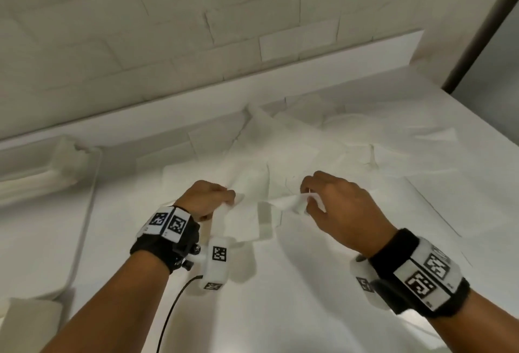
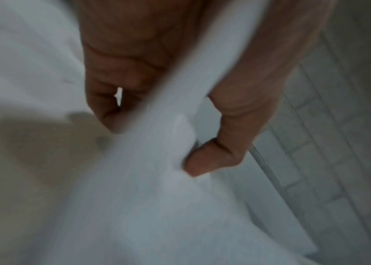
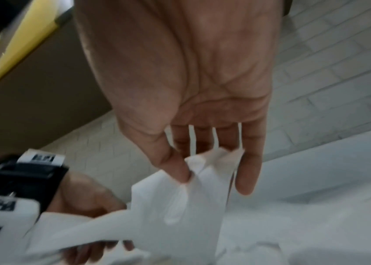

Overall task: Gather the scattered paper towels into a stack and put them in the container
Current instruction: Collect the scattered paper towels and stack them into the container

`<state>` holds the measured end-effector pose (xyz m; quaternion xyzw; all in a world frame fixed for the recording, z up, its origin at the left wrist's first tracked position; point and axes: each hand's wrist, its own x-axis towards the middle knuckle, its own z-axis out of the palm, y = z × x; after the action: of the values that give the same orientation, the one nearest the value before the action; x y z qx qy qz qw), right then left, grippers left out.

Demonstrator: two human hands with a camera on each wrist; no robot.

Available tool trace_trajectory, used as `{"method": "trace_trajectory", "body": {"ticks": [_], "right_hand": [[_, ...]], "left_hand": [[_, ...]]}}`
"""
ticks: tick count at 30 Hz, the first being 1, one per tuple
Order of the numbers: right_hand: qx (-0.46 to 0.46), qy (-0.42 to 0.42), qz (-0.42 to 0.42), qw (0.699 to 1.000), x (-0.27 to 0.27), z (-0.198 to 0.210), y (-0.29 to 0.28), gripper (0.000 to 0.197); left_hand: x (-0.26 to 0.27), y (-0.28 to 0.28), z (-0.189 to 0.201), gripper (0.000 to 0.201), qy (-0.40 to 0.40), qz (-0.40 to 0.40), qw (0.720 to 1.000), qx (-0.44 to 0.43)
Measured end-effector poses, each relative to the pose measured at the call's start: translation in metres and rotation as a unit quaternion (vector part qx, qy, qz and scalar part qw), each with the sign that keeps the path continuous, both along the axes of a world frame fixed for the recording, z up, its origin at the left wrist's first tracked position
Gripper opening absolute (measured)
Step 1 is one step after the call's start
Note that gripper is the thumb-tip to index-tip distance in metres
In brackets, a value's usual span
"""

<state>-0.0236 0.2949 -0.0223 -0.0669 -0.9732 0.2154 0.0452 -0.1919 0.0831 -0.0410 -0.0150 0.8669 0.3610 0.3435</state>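
One white paper towel (image 1: 250, 220) hangs over the white counter (image 1: 309, 282), held up between both hands. My left hand (image 1: 229, 198) grips its left edge; in the left wrist view the towel (image 2: 157, 161) runs between the curled fingers and the thumb (image 2: 202, 161). My right hand (image 1: 307, 199) pinches the other corner, and the right wrist view shows the thumb and fingers closed on the crumpled corner (image 3: 205, 168). Several more towels (image 1: 351, 139) lie scattered and overlapping behind the hands. A white box-like container (image 1: 50, 167) stands at the far left, its inside hard to make out.
A white tiled wall (image 1: 196, 29) and a low ledge (image 1: 309, 71) close off the back of the counter. The counter's right edge (image 1: 477, 116) drops off at the upper right. A black cable (image 1: 174, 305) trails from my left wrist. Another white object (image 1: 31, 316) sits bottom left.
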Motion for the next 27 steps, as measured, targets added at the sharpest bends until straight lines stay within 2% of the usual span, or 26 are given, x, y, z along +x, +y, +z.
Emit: {"method": "trace_trajectory", "body": {"ticks": [3, 6, 8, 10, 12, 14, 16, 17, 18, 20, 22, 24, 25, 27], "right_hand": [[-0.047, 0.098, -0.064, 0.992, 0.013, 0.017, 0.009, 0.005], [-0.095, 0.203, -0.107, 0.969, 0.023, 0.039, 0.01, 0.007], [-0.102, 0.243, -0.092, 0.96, 0.03, 0.048, 0.001, 0.011], [-0.132, 0.221, -0.044, 0.965, 0.036, 0.047, -0.017, 0.014], [-0.156, 0.153, 0.011, 0.976, 0.042, 0.036, -0.036, 0.015], [-0.123, 0.093, 0.058, 0.986, 0.048, 0.02, -0.049, 0.017], [-0.06, 0.043, 0.098, 0.992, 0.052, 0.005, -0.056, 0.019], [-0.033, 0.022, 0.109, 0.993, 0.053, 0.001, -0.058, 0.02], [-0.025, 0.005, 0.115, 0.993, 0.054, -0.001, -0.057, 0.022], [-0.055, -0.032, 0.145, 0.987, 0.046, 0.0, -0.049, 0.033], [-0.166, -0.07, 0.172, 0.968, 0.021, 0.007, -0.032, 0.05], [-0.281, -0.029, 0.117, 0.952, -0.024, 0.01, -0.008, 0.053], [-0.286, -0.015, 0.056, 0.956, -0.055, 0.007, 0.006, 0.052], [-0.175, -0.064, -0.042, 0.982, -0.116, -0.007, 0.033, 0.045]], "left_hand": [[0.023, -0.01, 0.014, 0.007, -0.049, 0.067, 0.993, 0.088], [0.05, -0.016, 0.016, 0.032, -0.077, 0.117, 0.971, 0.193], [0.07, -0.017, 0.014, 0.032, -0.081, 0.139, 0.956, 0.246], [0.087, -0.013, 0.011, 0.03, -0.1, 0.152, 0.943, 0.28], [0.1, -0.008, 0.006, 0.031, -0.108, 0.171, 0.932, 0.3], [0.109, 0.0, 0.005, 0.03, -0.128, 0.191, 0.913, 0.338], [0.113, 0.005, 0.012, 0.043, -0.185, 0.217, 0.864, 0.415], [0.112, 0.006, 0.013, 0.055, -0.202, 0.226, 0.846, 0.438], [0.111, 0.005, 0.015, 0.065, -0.206, 0.226, 0.84, 0.448], [0.11, 0.005, 0.015, 0.067, -0.173, 0.218, 0.863, 0.421], [0.108, 0.005, 0.009, 0.046, -0.091, 0.206, 0.906, 0.36], [0.105, -0.002, 0.004, 0.03, -0.027, 0.214, 0.924, 0.316], [0.104, -0.006, 0.003, 0.026, -0.009, 0.211, 0.931, 0.299], [0.106, -0.015, 0.006, 0.018, 0.044, 0.169, 0.951, 0.255]]}}
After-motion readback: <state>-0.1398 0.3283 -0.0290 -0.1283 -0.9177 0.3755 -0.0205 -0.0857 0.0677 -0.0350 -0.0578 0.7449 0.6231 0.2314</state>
